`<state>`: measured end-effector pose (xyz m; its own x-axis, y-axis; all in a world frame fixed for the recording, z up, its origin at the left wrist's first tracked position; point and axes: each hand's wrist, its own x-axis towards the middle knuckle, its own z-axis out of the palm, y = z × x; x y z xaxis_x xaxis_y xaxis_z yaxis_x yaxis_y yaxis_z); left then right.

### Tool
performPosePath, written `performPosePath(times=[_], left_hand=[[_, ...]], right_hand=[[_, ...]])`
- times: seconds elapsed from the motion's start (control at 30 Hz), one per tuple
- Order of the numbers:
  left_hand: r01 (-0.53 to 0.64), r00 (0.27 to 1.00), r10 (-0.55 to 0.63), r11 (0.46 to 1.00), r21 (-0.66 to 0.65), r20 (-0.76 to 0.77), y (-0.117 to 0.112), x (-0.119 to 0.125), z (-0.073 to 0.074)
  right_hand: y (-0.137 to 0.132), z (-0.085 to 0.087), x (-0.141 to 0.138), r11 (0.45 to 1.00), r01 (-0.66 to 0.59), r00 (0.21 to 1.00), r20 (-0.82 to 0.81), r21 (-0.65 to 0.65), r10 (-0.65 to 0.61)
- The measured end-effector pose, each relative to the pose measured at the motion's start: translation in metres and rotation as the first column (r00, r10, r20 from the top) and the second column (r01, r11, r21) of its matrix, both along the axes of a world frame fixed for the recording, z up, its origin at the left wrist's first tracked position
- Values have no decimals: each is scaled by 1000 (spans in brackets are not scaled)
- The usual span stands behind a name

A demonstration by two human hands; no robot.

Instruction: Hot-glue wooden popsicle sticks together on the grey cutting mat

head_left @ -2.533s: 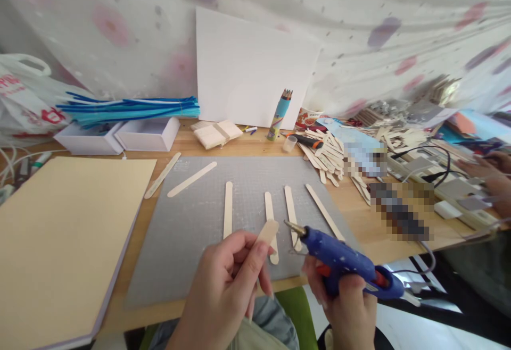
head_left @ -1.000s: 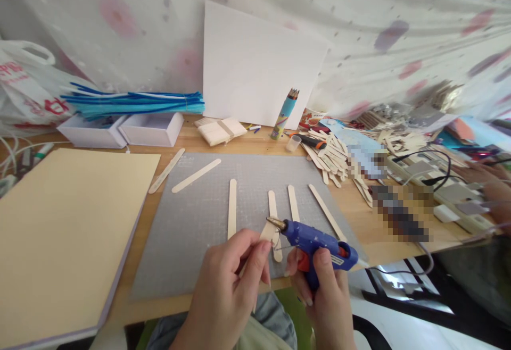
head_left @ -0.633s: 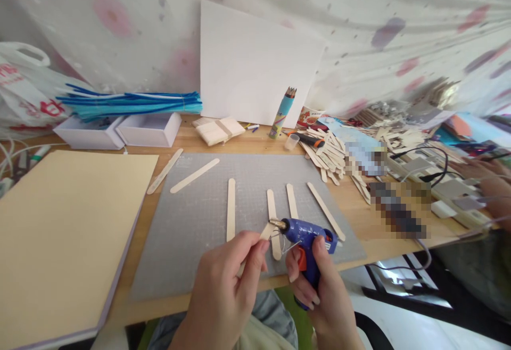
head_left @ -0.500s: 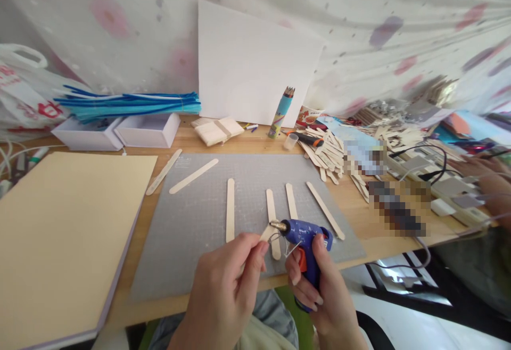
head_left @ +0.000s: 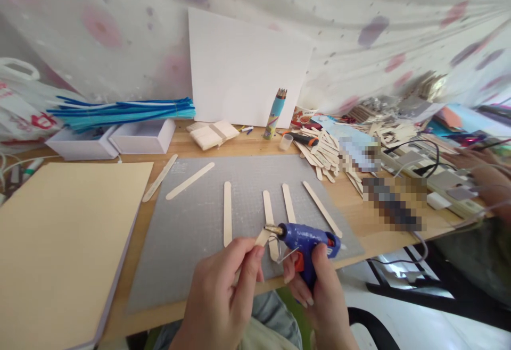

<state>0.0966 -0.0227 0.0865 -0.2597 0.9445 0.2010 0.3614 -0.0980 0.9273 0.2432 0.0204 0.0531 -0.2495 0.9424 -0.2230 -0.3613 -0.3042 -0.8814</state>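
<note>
My left hand [head_left: 223, 289] pinches a craft stick [head_left: 261, 237] between thumb and fingers, most of it hidden by the hand. My right hand [head_left: 319, 291] is wrapped round the handle of a blue hot glue gun [head_left: 305, 235] with an orange trigger. The gun's metal nozzle points left and meets the tip of the held stick. Thin wire loops hang under the nozzle. Beneath, a grey cutting mat [head_left: 191, 254] bears several loose craft sticks, among them an upright one [head_left: 227, 211] and a slanted one [head_left: 322, 209].
A cream board [head_left: 67, 243] lies at left. Behind stand white boxes [head_left: 143, 137] with blue pipe cleaners [head_left: 120, 110], bundled sticks [head_left: 213, 134], a pencil tube [head_left: 275, 116] and a white panel [head_left: 243, 68]. Right are piled sticks [head_left: 319, 153], a power strip [head_left: 451, 196] and another person's hand [head_left: 475, 164].
The glue gun's nozzle has slid slightly left to the end of the held stick, and the gun has turned a little more level. The whole view has shifted slightly.
</note>
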Motion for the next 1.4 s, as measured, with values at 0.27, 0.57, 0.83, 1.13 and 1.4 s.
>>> performPosePath(times=[0.27, 0.57, 0.83, 1.13, 1.4], left_hand=[[53, 982, -29, 991, -124, 186, -1, 0, 4], [49, 975, -9, 983, -176, 223, 0, 0, 6], [48, 857, 104, 959, -280, 505, 2, -7, 6], [-35, 865, 163, 963, -266, 476, 9, -8, 1], [55, 806, 123, 959, -279, 580, 12, -2, 5]], right_hand=[[-2, -1, 6, 969, 142, 967, 180, 203, -179], [-8, -10, 6, 963, 159, 963, 182, 217, -200], [39, -1, 85, 824, 336, 621, 551, 456, -558], [117, -6, 137, 820, 212, 89, 826, 531, -557], [73, 7, 130, 689, 269, -256, 739, 673, -623]])
